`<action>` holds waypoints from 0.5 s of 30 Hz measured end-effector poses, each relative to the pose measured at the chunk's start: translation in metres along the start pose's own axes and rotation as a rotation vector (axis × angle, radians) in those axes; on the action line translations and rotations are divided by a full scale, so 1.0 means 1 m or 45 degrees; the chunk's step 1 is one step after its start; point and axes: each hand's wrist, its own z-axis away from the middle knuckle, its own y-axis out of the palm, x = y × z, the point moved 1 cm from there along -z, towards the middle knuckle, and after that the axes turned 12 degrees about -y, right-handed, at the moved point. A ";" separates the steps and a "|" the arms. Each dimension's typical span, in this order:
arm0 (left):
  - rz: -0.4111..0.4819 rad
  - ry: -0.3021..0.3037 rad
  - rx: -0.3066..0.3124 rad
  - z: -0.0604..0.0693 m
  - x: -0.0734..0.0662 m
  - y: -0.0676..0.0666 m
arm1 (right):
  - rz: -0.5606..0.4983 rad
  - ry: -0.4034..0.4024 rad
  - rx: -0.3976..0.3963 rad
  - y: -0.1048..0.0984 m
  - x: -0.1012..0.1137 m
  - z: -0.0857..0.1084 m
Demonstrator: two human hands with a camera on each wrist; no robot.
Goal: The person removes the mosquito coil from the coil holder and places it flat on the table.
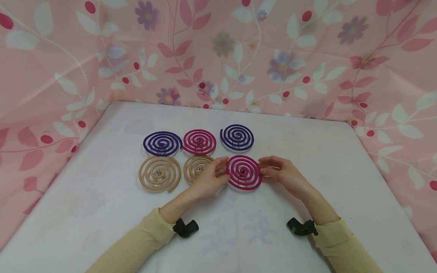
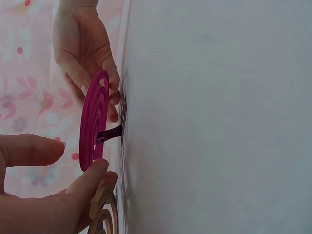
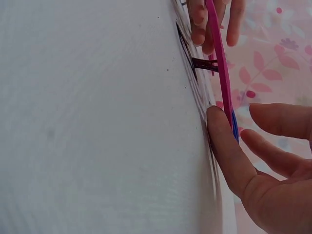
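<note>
A pink mosquito coil (image 1: 244,173) sits raised on a small dark metal stand (image 2: 110,133) at the front right of a group of coils. At its left edge is my left hand (image 1: 211,176), fingertips touching the rim from below; its thumb stands apart from the coil in the left wrist view. On the other side my right hand (image 1: 285,175) has fingers at the coil's right edge, thumb and fingers spread and not closed round it. Behind the left hand, a tan coil (image 1: 191,167) is partly hidden.
Another tan coil (image 1: 143,178) lies at the front left. The back row has a purple coil (image 1: 146,143), a second pink coil (image 1: 214,142) and a second purple coil (image 1: 251,138). All rest on a white-covered table (image 1: 307,144); floral cloth (image 1: 218,49) hangs behind.
</note>
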 end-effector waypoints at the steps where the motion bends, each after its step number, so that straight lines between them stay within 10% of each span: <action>1: -0.001 0.003 0.001 0.000 0.000 0.000 | -0.004 -0.003 0.004 0.000 0.000 0.000; 15: 0.055 -0.009 0.031 0.002 -0.002 -0.001 | -0.049 -0.020 -0.003 -0.001 -0.001 0.001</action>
